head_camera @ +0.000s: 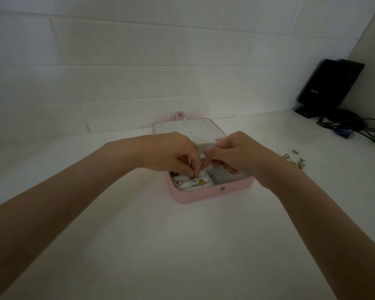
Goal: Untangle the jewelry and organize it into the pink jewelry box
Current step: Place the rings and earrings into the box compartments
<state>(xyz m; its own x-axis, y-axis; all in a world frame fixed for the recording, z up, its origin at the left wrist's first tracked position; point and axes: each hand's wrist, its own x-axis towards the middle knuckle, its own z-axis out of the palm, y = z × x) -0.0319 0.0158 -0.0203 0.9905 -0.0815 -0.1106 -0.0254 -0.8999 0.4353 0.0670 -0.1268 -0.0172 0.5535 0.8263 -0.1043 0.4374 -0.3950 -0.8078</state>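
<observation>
Both hands are over the open pink leatherette jewelry box (212, 197) on the white tabletop (182, 245), and the work of the moment looks like seating a piece in the ring rolls. The left hand (171, 153) has its fingertips bunched down, pinching at the top of a small square silver rhinestone piece (194, 182) that sits on the white padded rolls in the box's front-left section, with a little yellow star charm (201, 182) just beside it. To do this well, I'd say press the piece straight down into the slot between the rolls, and let go only once it stands on its own, so the star beside it isn't knocked loose. The right hand (232, 153) is curled over the box's middle, above the empty grey compartment (223, 176); whether it pinches anything I cannot tell, as the fingertips hide it. More loose gold and blue trinkets (294, 159) wait on the table, well apart to the right of that hand, not yet sorted.
</observation>
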